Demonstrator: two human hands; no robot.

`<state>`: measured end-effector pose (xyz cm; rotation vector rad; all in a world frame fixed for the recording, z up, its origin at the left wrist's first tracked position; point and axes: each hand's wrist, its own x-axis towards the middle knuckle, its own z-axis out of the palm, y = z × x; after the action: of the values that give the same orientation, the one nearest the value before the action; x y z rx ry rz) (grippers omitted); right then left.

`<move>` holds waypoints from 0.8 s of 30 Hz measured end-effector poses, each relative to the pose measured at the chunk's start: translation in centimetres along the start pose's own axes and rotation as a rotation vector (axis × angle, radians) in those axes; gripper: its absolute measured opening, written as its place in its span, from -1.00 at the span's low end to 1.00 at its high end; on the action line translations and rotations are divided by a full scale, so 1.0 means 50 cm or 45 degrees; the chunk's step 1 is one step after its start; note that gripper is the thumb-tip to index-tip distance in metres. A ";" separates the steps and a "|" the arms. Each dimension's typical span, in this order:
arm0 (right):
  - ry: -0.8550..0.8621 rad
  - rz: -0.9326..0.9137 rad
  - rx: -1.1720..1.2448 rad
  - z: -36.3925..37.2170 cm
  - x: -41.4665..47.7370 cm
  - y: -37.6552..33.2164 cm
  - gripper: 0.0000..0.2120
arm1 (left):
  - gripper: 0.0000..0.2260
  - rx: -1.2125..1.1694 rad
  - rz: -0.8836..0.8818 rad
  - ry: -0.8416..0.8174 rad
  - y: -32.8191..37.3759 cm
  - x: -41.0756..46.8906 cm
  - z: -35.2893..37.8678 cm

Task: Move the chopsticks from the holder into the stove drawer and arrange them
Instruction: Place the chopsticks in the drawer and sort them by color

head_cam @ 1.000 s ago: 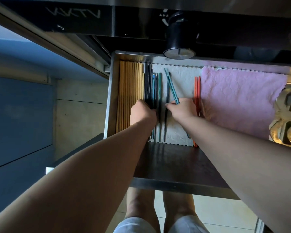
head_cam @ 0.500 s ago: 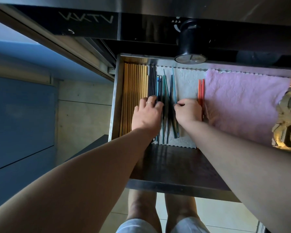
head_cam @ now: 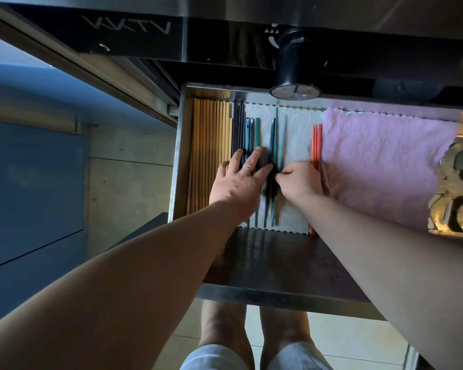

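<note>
Head view: beside the drawer's [head_cam: 178, 156] white liner [head_cam: 297, 140], our left hand [head_cam: 237, 180] lies spread flat over dark chopsticks [head_cam: 240, 129]; our right hand [head_cam: 300, 181] pinches teal chopsticks [head_cam: 274, 140].

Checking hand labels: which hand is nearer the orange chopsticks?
Right. The right hand sits right beside the orange chopsticks, at or nearly touching them. The left hand lies further left, fingers spread over the dark and teal chopsticks.

The open metal drawer [head_cam: 179, 156] carries a white cloth [head_cam: 296, 145] and a pink cloth [head_cam: 385, 161] side by side. Wooden chopsticks [head_cam: 211, 145] fill its left edge (packed parallel); dark, teal and orange chopsticks [head_cam: 316, 145] lie on the white cloth.
</note>
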<state>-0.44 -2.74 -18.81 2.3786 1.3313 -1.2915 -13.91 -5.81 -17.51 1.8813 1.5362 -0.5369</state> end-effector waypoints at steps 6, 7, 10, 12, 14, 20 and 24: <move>-0.069 -0.058 -0.060 -0.007 0.001 0.006 -0.88 | -0.37 0.006 -0.014 0.033 -0.001 -0.001 0.005; -0.098 -0.066 -0.088 -0.007 0.000 0.005 -0.88 | -0.38 0.002 -0.025 0.047 -0.003 -0.002 0.007; -0.150 -0.057 -0.100 -0.005 -0.002 0.001 -0.87 | -0.44 -0.008 -0.042 0.091 -0.005 -0.005 0.007; -0.134 -0.031 -0.093 -0.003 -0.001 -0.002 -0.87 | -0.42 -0.003 -0.026 0.091 0.000 -0.004 0.004; -0.095 0.004 -0.094 -0.002 -0.001 0.000 -0.84 | -0.35 0.028 -0.006 0.063 0.007 0.001 0.001; 0.021 -0.027 -0.096 -0.009 -0.001 0.023 -0.90 | -0.31 0.023 -0.010 -0.009 0.029 0.008 -0.007; 0.051 -0.131 -0.036 -0.005 -0.001 0.023 -0.92 | -0.38 -0.033 -0.041 0.187 0.014 -0.001 0.016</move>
<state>0.57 -3.32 -18.93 2.3577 1.4912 -1.2471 -13.17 -6.51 -17.90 1.9154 1.6617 -0.3988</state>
